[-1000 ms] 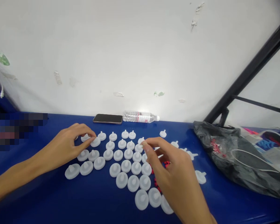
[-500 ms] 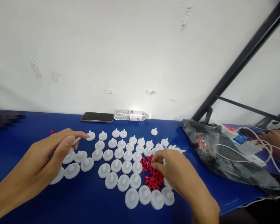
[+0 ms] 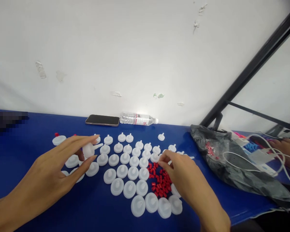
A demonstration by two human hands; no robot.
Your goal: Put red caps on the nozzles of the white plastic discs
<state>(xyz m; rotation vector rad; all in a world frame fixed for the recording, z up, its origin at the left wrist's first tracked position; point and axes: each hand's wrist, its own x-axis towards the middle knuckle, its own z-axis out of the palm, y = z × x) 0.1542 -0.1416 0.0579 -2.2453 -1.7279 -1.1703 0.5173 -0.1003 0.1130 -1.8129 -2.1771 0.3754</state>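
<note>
My left hand (image 3: pixel 55 164) grips a white plastic spout cap (image 3: pixel 88 150) between thumb and fingers, its thin spout pointing right. Under and beside that hand lie more white spout caps (image 3: pixel 92 169), partly hidden by it. At its far side a spout cap (image 3: pixel 59 140) carries a small red tip (image 3: pixel 56 134). My right hand (image 3: pixel 181 170) is closed in a pinch at the upper edge of a pile of small red caps (image 3: pixel 160 185). What its fingertips hold, if anything, is hidden. Several rows of white spout caps (image 3: pixel 130 189) stand spout-up between the hands.
A phone (image 3: pixel 102 120) and a clear bottle (image 3: pixel 139 119) lie along the wall. At right a dark plastic bag (image 3: pixel 241 172) holds a clear pouch with red pieces, beside white cables (image 3: pixel 279 151). Another person's hand (image 3: pixel 286 148) shows at the far right.
My left hand has turned and opened up towards me, bringing the held spout cap into view with its spout to the right. My right hand stays pinched over the red pile. The view shifted slightly.
</note>
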